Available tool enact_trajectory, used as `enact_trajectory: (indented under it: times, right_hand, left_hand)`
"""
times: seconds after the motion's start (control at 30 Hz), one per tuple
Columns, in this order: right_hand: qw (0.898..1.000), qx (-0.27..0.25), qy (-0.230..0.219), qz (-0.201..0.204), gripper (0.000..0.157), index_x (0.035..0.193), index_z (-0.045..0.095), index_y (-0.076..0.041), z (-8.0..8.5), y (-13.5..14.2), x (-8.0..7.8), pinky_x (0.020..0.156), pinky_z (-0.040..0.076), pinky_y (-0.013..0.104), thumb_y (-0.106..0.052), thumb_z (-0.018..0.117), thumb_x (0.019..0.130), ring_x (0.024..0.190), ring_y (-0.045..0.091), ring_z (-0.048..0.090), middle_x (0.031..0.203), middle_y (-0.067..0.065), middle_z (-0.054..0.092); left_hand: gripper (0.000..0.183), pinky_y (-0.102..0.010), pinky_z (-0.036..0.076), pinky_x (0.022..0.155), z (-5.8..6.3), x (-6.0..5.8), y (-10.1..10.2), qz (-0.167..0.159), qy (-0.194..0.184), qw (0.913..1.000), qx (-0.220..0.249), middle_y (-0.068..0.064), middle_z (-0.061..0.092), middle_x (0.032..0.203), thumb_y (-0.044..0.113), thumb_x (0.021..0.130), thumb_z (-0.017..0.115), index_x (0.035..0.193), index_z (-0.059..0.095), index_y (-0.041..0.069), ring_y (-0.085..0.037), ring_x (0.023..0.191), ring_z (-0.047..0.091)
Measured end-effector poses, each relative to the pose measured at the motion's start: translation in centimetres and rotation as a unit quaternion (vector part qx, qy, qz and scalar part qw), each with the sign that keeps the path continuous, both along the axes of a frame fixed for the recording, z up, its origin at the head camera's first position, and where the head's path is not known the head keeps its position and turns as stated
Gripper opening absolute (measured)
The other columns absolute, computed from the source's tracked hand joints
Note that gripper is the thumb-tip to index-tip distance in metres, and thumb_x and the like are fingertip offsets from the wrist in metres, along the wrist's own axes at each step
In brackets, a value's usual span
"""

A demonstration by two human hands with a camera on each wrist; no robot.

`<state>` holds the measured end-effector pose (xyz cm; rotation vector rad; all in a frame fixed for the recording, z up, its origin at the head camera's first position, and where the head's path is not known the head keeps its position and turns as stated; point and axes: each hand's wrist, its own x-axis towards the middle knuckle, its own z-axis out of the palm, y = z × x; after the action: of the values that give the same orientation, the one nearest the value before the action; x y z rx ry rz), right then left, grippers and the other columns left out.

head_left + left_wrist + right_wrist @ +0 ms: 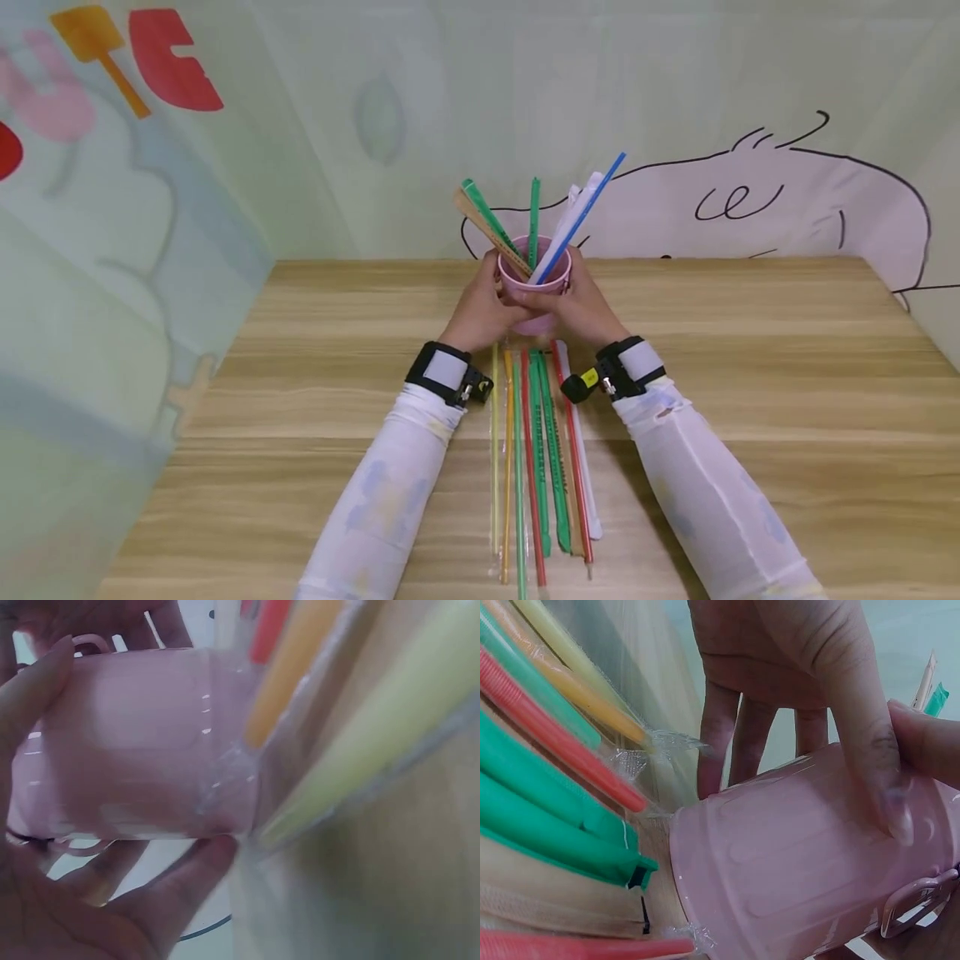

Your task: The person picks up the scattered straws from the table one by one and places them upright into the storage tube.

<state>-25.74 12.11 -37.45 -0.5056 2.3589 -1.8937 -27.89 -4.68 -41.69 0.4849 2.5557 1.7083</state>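
While the person's left grip (pixel 480 312) and right grip (pixel 588 308) curled round opposite sides of a pink cup (pixel 795 855), opened only as wide as its wall, the cup was held mouth up toward the far edge of the counter (pixel 300 358); whether its base touched down could not be told. Brown, green, white and blue straws (pixel 581 218) leaned out of it. Nearer the person, a row of colored straws (pixel 540 450) lay side by side, far ends close to the cup's base.
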Motion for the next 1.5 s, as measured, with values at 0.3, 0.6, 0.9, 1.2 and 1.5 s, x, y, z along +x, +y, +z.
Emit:
enact_trajectory:
  times: [0.3, 0.6, 0.9, 1.2, 1.5]
  right_hand:
    - [1.0, -0.007, -0.008, -0.002, 0.082, 0.146, 0.023, -0.002, -0.2, -0.2, 0.1, 0.109, 0.03, 0.053, -0.006, 0.073, 0.081, 0.127, 0.029, 0.035, 0.141, 0.021, 0.037]
    - [1.0, 0.011, -0.007, -0.012, 0.081, 0.146, 0.025, -0.004, 0.2, 0.1, 0.1, 0.11, 0.029, 0.053, -0.008, 0.074, 0.081, 0.127, 0.028, 0.036, 0.141, 0.02, 0.039]
    - [1.0, 0.002, 0.002, -0.006, 0.081, 0.145, 0.026, -0.002, 0.3, 0.2, 0.4, 0.11, 0.029, 0.055, -0.006, 0.075, 0.08, 0.126, 0.03, 0.036, 0.141, 0.022, 0.039]
    - [1.0, -0.007, 0.004, 0.008, 0.081, 0.145, 0.025, -0.002, 0.2, 0.1, 0.4, 0.11, 0.028, 0.055, -0.006, 0.075, 0.081, 0.127, 0.029, 0.035, 0.141, 0.021, 0.037]
    - [1.0, 0.004, -0.002, 0.001, 0.081, 0.146, 0.024, -0.004, 0.3, 0.1, 0.4, 0.11, 0.028, 0.055, -0.008, 0.074, 0.082, 0.127, 0.029, 0.036, 0.141, 0.021, 0.038]
  left_hand:
    - [0.09, -0.047, 0.051, 0.09, 1.1, 1.7, -2.1, 0.033, -0.034, 0.9915, -0.121, -0.018, 0.044, 0.138, 0.041, 0.081, 0.076, 0.148, 0.028, 0.006, -0.029, 0.113, 0.049]
    - [0.075, -0.046, 0.054, 0.081, 1.8, 6.3, -2.5, 0.013, -0.055, 0.9577, -0.282, -0.02, 0.059, 0.111, 0.031, 0.084, 0.072, 0.138, 0.036, -0.006, -0.027, 0.093, 0.057]
    - [0.076, -0.046, 0.053, 0.087, 1.1, 9.8, -1.9, -0.023, -0.018, 0.9391, -0.342, -0.024, 0.054, 0.122, 0.018, 0.077, 0.074, 0.136, 0.034, -0.009, -0.031, 0.099, 0.056]
    - [0.082, -0.041, 0.055, 0.069, 0.8, 10.3, -2.7, 0.012, -0.016, 0.9506, -0.31, -0.025, 0.06, 0.113, 0.005, 0.069, 0.071, 0.139, 0.03, -0.007, -0.026, 0.08, 0.057]
    - [0.083, -0.028, 0.04, 0.039, 3.0, 10.7, -4.1, 0.04, -0.039, 0.9589, -0.278, -0.007, 0.057, 0.065, 0.009, 0.074, 0.071, 0.143, 0.026, -0.001, -0.016, 0.048, 0.05]
